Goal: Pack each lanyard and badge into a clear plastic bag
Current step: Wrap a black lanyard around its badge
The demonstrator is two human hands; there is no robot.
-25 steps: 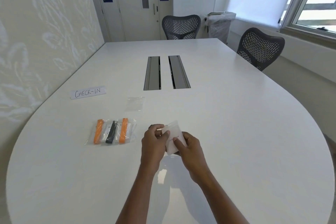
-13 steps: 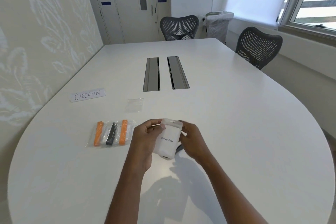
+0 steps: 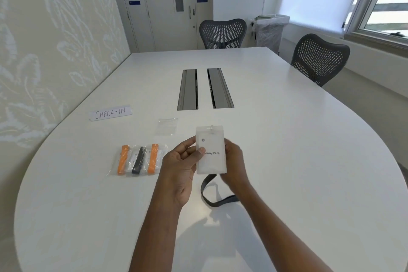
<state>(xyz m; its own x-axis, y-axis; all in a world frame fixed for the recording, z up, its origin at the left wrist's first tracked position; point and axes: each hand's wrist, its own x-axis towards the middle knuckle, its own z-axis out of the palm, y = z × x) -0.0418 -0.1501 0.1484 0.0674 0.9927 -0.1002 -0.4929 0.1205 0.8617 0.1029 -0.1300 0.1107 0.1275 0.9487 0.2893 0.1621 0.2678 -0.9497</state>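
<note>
Against 0.5 s earlier: badge [image 3: 211, 150] had risen and squared upright, and the grey lanyard [image 3: 212, 200] now hung in a loop beneath it, over the table's [image 3: 287, 161] near edge. Left hand [image 3: 181, 168] pinched the badge's left edge, thumb on its face. Right hand [image 3: 234, 161] gripped the right edge, fingers behind. Empty clear bag [image 3: 167, 126] lay just beyond, and packed bags [image 3: 139, 159] lay toward the left edge.

White table [image 3: 287, 161]: packed bags [image 3: 139, 160], empty bag [image 3: 167, 126], sign [image 3: 111, 113]
</note>
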